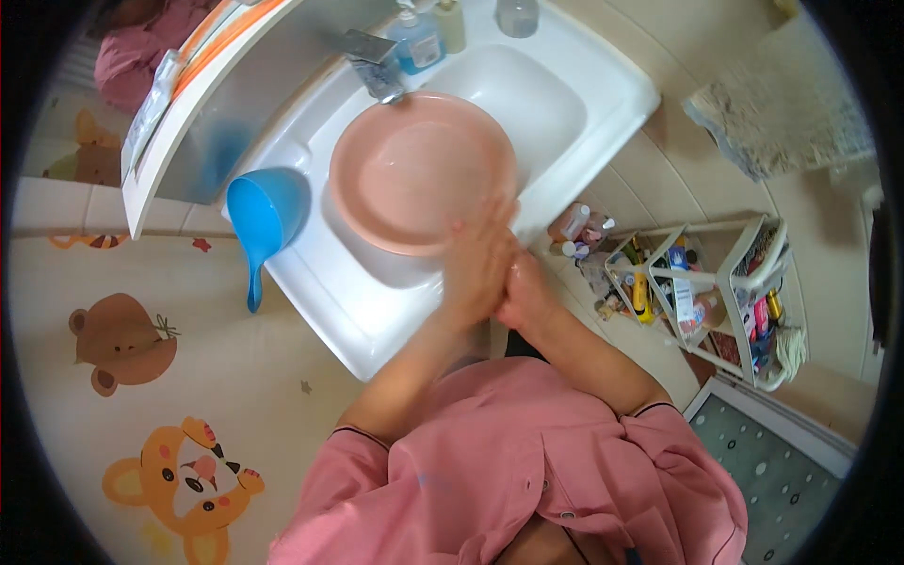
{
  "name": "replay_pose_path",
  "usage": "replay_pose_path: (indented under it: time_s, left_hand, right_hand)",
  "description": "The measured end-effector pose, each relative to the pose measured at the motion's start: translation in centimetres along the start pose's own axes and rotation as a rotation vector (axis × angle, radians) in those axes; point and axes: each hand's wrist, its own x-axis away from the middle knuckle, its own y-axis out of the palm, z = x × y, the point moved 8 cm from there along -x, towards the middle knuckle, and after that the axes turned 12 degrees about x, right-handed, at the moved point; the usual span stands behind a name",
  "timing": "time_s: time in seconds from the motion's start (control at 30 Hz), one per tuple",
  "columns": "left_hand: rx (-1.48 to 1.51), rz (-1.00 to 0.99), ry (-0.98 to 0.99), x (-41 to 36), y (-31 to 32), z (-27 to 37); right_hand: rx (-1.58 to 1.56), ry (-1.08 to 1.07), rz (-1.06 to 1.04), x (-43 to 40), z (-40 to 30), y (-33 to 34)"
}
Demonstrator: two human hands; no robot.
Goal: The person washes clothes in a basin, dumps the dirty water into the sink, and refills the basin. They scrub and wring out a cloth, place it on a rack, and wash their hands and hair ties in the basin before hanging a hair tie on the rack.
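My left hand (477,265) and my right hand (521,286) press against each other at the near rim of a pink plastic basin (424,173). Motion blurs the fingers, and I see no object between the palms, though their inner sides are hidden. The basin rests in a white washbasin (544,106), below a metal faucet (374,67). A blue plastic dipper (263,208) sits on the washbasin's left ledge, its handle hanging past the edge. Behind the faucet stands a pump bottle of blue liquid (418,46).
A pale bottle (450,25) and a clear container (518,18) stand on the back ledge. To the right, a white rack (706,282) holds bottles and tubes. A towel (784,106) hangs above it. At upper left, a cabinet's white edge (169,120) juts out.
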Motion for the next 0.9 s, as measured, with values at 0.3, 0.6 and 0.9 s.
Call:
replay_pose_path:
  time_s: [0.3, 0.6, 0.9]
  left_hand:
    - [-0.042, 0.135, -0.263, -5.7, -1.8, -2.5]
    - [-0.313, 0.126, -0.512, -9.7, 2.2, -6.8]
    - [0.023, -0.164, -0.637, -10.0, 4.5, -6.7]
  right_hand:
    - [-0.067, 0.146, -0.082, -6.3, -3.0, -0.6]
    - [-0.003, 0.436, -0.057, -10.7, -5.0, -0.7]
    - [0.209, 0.187, -0.314, -14.5, -4.9, -4.9]
